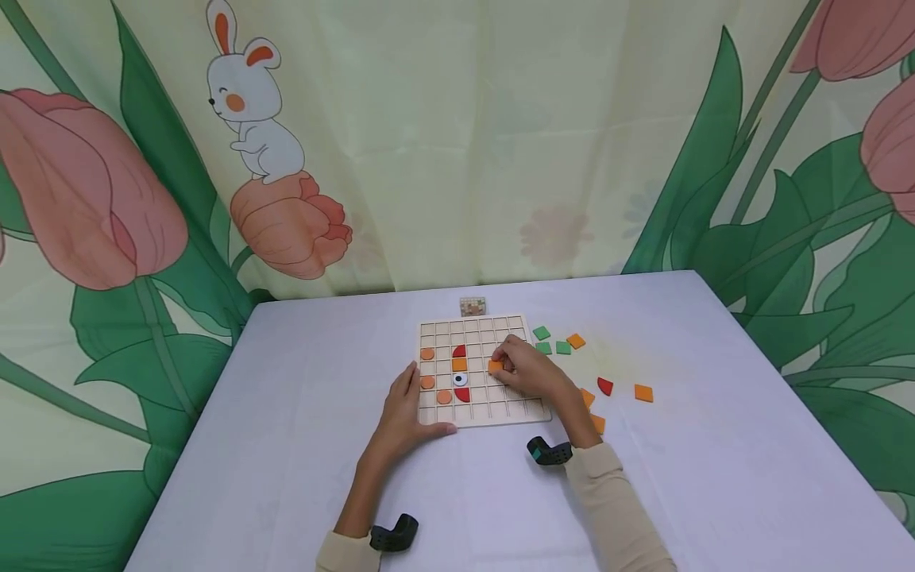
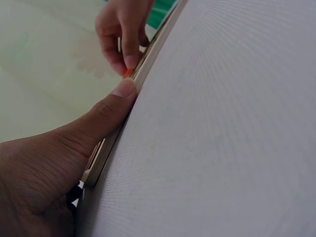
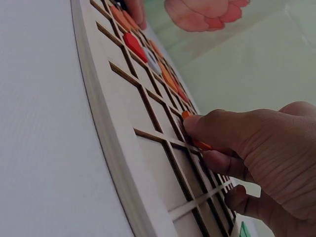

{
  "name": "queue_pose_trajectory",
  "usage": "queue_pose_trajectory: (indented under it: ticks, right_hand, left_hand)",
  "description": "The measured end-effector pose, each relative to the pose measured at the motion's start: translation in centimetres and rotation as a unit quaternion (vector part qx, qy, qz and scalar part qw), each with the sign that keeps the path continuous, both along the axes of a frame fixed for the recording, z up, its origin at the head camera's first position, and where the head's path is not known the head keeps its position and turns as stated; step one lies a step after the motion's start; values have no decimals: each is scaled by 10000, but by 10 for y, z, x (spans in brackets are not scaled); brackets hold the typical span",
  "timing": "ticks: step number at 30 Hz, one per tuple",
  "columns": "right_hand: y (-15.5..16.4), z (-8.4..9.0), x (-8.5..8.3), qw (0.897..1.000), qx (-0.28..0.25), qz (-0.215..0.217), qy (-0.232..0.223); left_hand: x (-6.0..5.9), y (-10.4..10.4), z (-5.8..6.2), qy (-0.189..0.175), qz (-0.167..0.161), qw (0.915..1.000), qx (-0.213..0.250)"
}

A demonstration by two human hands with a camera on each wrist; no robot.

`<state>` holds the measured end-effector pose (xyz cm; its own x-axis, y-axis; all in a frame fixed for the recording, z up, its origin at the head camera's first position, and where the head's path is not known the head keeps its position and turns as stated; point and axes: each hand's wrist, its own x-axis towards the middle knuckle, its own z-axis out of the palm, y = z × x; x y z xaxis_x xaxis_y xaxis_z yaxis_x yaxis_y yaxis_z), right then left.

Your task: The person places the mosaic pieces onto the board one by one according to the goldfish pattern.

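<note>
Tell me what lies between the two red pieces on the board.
In the head view, an orange square and, just below it, an eye disc lie between the upper red piece and the lower red piece.

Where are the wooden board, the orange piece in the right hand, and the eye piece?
Wooden board (image 1: 477, 380): head view, a bare central cell.
Orange piece (image 1: 494, 366): head view, its uncovered part.
Eye piece (image 1: 460, 380): head view, dark centre.

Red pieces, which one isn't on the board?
The red piece on the table, right of the board; the upper red piece and lower red piece both sit on the board's grid.
</note>
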<state>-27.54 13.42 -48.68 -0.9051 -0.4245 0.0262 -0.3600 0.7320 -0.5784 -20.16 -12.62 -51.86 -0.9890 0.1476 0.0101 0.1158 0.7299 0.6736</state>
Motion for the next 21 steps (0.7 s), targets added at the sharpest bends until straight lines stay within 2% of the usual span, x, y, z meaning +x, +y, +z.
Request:
queue_pose_trajectory:
  ticks: [8,21]
  right_hand:
    - [-23,4,-5,9993,248,180,230]
    - [-33,4,-8,9993,254,215,143]
  left_hand:
    - [-1,-1,1,11,-8,9999,-122]
    - [0,-1,2,-30,-11,9999,-95]
